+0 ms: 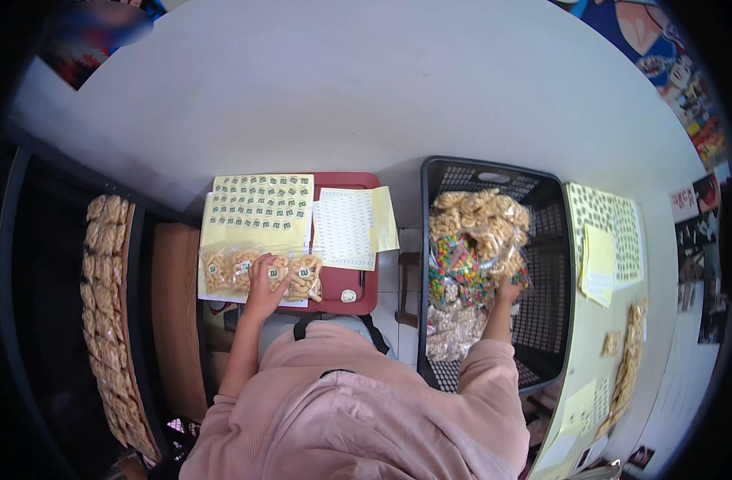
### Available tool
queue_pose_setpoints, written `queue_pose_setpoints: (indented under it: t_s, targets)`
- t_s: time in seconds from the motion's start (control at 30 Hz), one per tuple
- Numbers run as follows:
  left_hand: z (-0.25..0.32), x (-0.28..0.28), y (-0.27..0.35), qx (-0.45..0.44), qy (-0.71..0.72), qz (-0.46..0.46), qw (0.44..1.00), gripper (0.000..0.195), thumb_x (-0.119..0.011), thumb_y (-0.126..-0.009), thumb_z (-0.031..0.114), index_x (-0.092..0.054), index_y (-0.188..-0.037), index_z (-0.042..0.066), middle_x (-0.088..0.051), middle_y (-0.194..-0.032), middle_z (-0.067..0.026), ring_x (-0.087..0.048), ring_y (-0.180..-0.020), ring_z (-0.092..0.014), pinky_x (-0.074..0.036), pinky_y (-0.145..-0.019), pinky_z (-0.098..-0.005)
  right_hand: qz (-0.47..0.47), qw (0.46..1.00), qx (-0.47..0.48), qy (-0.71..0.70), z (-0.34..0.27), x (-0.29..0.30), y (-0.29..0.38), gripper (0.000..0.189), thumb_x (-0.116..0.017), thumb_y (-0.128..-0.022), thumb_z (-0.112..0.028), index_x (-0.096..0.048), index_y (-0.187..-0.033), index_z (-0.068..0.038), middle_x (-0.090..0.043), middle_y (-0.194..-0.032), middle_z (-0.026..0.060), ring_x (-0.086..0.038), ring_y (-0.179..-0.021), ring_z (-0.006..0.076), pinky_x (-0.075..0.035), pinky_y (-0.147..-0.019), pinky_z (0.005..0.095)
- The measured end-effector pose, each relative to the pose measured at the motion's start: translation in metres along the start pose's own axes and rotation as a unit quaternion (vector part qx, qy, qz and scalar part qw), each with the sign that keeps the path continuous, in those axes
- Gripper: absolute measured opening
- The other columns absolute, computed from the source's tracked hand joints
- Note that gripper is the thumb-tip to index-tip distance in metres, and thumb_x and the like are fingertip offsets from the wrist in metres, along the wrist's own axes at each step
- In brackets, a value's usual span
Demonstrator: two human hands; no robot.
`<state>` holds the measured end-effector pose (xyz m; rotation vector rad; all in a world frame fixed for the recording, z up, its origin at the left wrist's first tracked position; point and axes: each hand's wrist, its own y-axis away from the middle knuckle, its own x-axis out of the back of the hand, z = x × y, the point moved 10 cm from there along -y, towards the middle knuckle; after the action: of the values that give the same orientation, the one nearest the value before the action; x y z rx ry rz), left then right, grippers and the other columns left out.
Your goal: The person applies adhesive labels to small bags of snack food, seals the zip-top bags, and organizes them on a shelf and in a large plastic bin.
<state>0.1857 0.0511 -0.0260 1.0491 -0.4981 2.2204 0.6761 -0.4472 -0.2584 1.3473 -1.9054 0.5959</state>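
My left hand [268, 285] rests on a row of clear plastic bags of puffed snacks [306, 276], each with a round green-and-white sticker; whether its fingers grip a bag is not clear. The bags lie on a red tray [345, 288], over the lower edge of a yellow sheet of stickers [252, 204]. A white sheet of small labels [345, 228] lies to the right. My right hand [508, 292] reaches into a black plastic crate [543, 240], touching bags of pale snacks [492, 228] beside bags of colourful bits [456, 264]; its fingertips are partly hidden.
On the left, a shelf holds a long row of bagged snacks [104, 288]. A table [582, 354] right of the crate bears sticker sheets [624, 240] and more bagged snacks [624, 372]. A pale wall [366, 90] stands ahead. A round white object [348, 295] lies on the tray.
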Motion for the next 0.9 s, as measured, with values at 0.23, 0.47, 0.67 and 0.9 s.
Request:
queue_pose_setpoints:
  t_s: [0.23,0.47,0.67,0.9]
  targets:
    - [-0.005,-0.008,0.001,0.018,0.008,-0.021,1.000,0.050,-0.063,-0.072,0.015,-0.040,-0.114,0.004,-0.038,-0.117,-0.0170,-0.033,-0.112,-0.033,-0.027,-0.096,-0.0402,-0.206,0.906,-0.181,-0.322,0.044,-0.058,-0.001,0.065,-0.064,-0.075,-0.018,-0.030,-0.127,0.000,-0.046,-0.118,0.0151,-0.052,-0.098,0.0281,-0.045,-0.077,0.0399]
    - [0.000,-0.023,0.004,0.024,0.029,-0.055,0.998,0.053,-0.063,-0.074,0.019,-0.037,-0.119,0.007,-0.036,-0.120,-0.0167,-0.031,-0.116,-0.033,-0.026,-0.098,-0.0389,-0.196,0.935,-0.130,-0.266,0.005,-0.042,0.033,0.042,-0.071,-0.070,-0.018,-0.044,-0.096,0.002,-0.051,-0.089,0.0106,-0.051,-0.064,0.0190,-0.042,-0.042,0.0321]
    - [0.000,-0.025,0.010,0.025,0.030,-0.067,0.997,0.052,-0.062,-0.074,0.018,-0.038,-0.119,0.008,-0.036,-0.120,-0.0155,-0.031,-0.115,-0.033,-0.027,-0.097,-0.0395,-0.143,0.981,-0.071,-0.111,-0.035,-0.021,0.050,0.052,-0.074,-0.063,-0.039,-0.048,-0.084,0.001,-0.052,-0.075,0.0110,-0.048,-0.054,0.0188,-0.041,-0.041,0.0297]
    - [-0.018,-0.025,0.017,0.003,0.081,-0.049,0.996,0.053,-0.063,-0.074,0.019,-0.038,-0.118,0.003,-0.042,-0.116,-0.0170,-0.038,-0.110,-0.033,-0.031,-0.094,-0.0379,0.213,0.907,-0.122,-0.342,-0.042,0.086,0.087,0.053,-0.074,-0.065,-0.034,-0.047,-0.091,0.004,-0.054,-0.087,0.0154,-0.054,-0.071,0.0230,-0.047,-0.058,0.0339]
